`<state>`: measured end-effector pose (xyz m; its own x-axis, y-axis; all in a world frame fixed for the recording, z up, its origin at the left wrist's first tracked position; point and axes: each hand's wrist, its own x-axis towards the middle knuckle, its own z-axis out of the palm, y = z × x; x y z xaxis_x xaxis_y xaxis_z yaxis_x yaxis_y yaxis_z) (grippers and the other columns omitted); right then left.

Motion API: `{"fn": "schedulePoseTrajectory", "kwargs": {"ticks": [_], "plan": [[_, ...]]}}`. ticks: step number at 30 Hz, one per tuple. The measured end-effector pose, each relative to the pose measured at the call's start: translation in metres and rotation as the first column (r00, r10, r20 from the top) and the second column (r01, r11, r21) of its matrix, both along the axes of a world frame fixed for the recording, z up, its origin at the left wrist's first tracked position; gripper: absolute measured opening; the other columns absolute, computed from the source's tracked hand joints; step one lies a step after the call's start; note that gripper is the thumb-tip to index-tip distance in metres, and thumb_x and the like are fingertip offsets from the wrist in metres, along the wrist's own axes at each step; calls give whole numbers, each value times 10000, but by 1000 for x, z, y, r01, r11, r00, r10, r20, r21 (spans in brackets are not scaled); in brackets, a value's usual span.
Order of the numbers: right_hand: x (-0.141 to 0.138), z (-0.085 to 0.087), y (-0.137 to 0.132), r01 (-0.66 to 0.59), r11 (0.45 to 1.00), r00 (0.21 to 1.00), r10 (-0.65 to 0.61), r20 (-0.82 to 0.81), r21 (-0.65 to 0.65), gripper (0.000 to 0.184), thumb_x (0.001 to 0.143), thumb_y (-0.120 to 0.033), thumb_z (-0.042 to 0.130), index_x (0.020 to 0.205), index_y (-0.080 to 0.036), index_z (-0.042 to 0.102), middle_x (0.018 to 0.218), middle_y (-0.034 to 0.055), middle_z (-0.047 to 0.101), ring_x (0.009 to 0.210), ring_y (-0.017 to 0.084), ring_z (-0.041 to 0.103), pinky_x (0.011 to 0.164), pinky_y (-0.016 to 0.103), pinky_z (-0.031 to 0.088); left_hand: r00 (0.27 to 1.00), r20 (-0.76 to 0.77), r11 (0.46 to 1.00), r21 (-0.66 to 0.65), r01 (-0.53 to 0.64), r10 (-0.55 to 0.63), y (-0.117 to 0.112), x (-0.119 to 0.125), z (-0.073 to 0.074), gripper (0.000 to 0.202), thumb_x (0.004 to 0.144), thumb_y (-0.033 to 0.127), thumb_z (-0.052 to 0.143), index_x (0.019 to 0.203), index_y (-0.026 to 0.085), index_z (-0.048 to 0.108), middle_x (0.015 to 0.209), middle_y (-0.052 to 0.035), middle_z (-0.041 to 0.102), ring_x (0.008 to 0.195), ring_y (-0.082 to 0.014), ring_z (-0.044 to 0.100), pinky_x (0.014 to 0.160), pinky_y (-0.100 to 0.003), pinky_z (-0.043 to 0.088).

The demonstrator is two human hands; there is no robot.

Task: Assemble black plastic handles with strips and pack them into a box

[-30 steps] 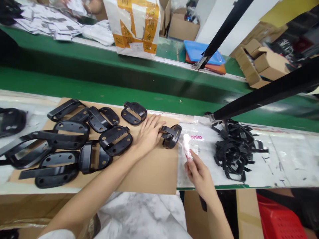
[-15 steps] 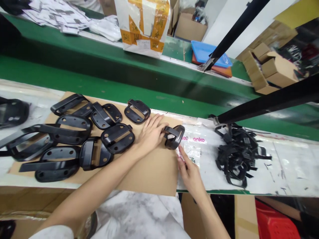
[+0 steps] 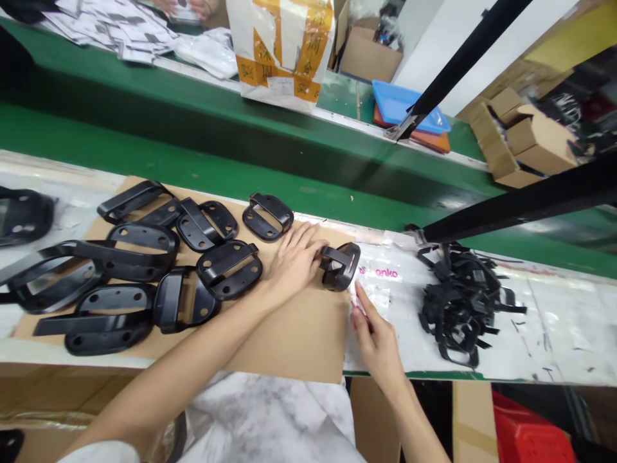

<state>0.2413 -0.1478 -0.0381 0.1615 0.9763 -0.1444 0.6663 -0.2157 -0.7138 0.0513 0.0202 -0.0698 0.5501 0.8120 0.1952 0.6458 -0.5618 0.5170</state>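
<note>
My left hand (image 3: 296, 260) rests palm down on a sheet of brown cardboard (image 3: 299, 341). Its outer fingers lie stretched out, while the digit nearest the right grips the edge of a black plastic strap-like part (image 3: 340, 267), which is tilted up off the sheet. My right hand (image 3: 378, 341) is closed in a pinch just below that part. Between its fingers is a thin pale pinkish tool (image 3: 354, 297), mostly hidden, with its tip close to the part's lower edge. Several similar black parts (image 3: 229, 270) lie on the cardboard to the left.
A tangled heap of black plastic scraps (image 3: 463, 302) sits on the white-covered bench at right. Black metal bars (image 3: 520, 199) cross above it. Beyond the green channel stand a taped white package (image 3: 282, 58), a blue tray (image 3: 405, 106) and cartons (image 3: 530, 132). Another person's hands (image 3: 197, 8) show top left.
My right hand has shifted slightly right and down, a little away from the gripped part. Another person's hands have come into sight at the top left. My left hand stays in place.
</note>
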Motion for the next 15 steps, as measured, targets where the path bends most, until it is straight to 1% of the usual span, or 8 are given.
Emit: {"fn": "schedulePoseTrajectory", "kwargs": {"ticks": [3, 5, 7, 10, 12, 13, 14, 15], "plan": [[-2, 1, 0, 11, 1000, 1000, -12, -8, -23, 579, 1102, -443, 442, 1611, -179, 522, 756, 16, 685, 635, 172, 566, 656, 276, 540, 1000, -2, 1000, 4, 4, -4, 0, 0, 0, 433, 969, 171, 572, 1386, 216, 680, 1676, -123, 475, 1604, -313, 349, 1335, -551, 253], [-2, 2, 1, 20, 1000, 1000, -20, -21, -24, 582, 1107, -441, 432, 1619, -175, 510, 829, 41, 724, 671, 177, 593, 694, 282, 549, 1000, 2, 1000, 7, 4, -4, 0, 0, -1, 433, 970, 173, 566, 1386, 218, 676, 1676, -120, 475, 1602, -312, 353, 1335, -554, 254], [1, 3, 2, 3, 999, 999, -4, -39, -43, 583, 1107, -440, 433, 1621, -176, 507, 894, 59, 753, 681, 173, 595, 716, 285, 553, 1000, 5, 1000, 11, 7, -7, 0, 0, -3, 429, 975, 181, 560, 1388, 222, 669, 1677, -116, 473, 1601, -309, 353, 1335, -556, 250], [13, 5, 0, -35, 994, 997, 26, -78, -106, 590, 1100, -459, 462, 1637, -217, 486, 834, 25, 712, 624, 161, 540, 657, 273, 530, 1000, 25, 1000, 1, 10, -10, 0, -1, -5, 402, 982, 200, 561, 1369, 223, 666, 1680, -120, 465, 1607, -310, 337, 1336, -561, 235], [22, 5, -4, -4, 993, 992, -11, -125, -117, 606, 1099, -480, 468, 1656, -242, 453, 775, -3, 645, 590, 158, 502, 603, 265, 501, 996, 90, 999, -30, 15, -12, 1, -2, -4, 334, 984, 194, 541, 1284, 222, 684, 1644, -116, 506, 1591, -305, 356, 1336, -565, 216], [27, 5, -7, 21, 993, 989, -38, -145, -118, 614, 1099, -488, 472, 1664, -251, 435, 769, -10, 626, 581, 157, 493, 584, 263, 490, 988, 154, 998, -63, 14, -5, 2, -2, -2, 293, 991, 190, 511, 1225, 218, 686, 1593, -116, 554, 1553, -296, 408, 1326, -556, 237], [30, 4, -10, 46, 992, 986, -63, -153, -116, 622, 1097, -494, 478, 1669, -256, 423, 778, -11, 626, 583, 158, 498, 580, 266, 489, 971, 237, 993, -113, 16, 12, 3, -3, 1, 256, 1000, 196, 476, 1152, 212, 682, 1507, -119, 617, 1481, -285, 485, 1297, -536, 293], [33, 3, -13, 68, 992, 986, -83, -146, -108, 628, 1093, -499, 487, 1667, -253, 425, 795, -6, 641, 595, 163, 519, 586, 271, 497, 944, 327, 983, -184, 24, 38, 3, -3, 5, 232, 1007, 211, 447, 1076, 208, 669, 1385, -117, 677, 1368, -273, 570, 1240, -505, 373]]}}
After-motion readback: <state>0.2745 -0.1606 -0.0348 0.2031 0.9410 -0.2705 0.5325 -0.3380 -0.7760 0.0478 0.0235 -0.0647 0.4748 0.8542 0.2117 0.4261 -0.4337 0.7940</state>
